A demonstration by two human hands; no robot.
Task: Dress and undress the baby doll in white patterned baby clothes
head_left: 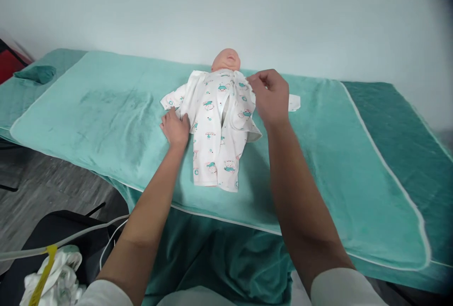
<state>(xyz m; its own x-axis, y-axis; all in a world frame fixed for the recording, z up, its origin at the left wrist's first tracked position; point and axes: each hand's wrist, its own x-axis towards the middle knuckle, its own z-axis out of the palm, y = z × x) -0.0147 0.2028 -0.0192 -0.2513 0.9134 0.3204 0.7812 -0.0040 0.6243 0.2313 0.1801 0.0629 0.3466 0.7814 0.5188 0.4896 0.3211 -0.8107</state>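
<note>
A baby doll [226, 60] lies on its back on the bed, its head toward the wall. It has on white printed pants [208, 155] and a white printed baby shirt [244, 101] with long sleeves spread to both sides. My right hand [272, 97] is closed in a pinch at the shirt's upper edge, near the doll's shoulder on the right. It partly covers the sleeve on that side, whose cuff [294, 103] shows beyond it. My left hand [175, 128] rests with fingers apart on the shirt's left side, below the other sleeve [174, 97].
A green plush cover [116, 117] with white piping spreads over the bed, which has a face hole [35, 74] at its left end. A white wall [159, 9] stands behind. At lower left, crumpled white cloth [56, 275] lies on a black chair [53, 226], crossed by a pale tube [88, 229].
</note>
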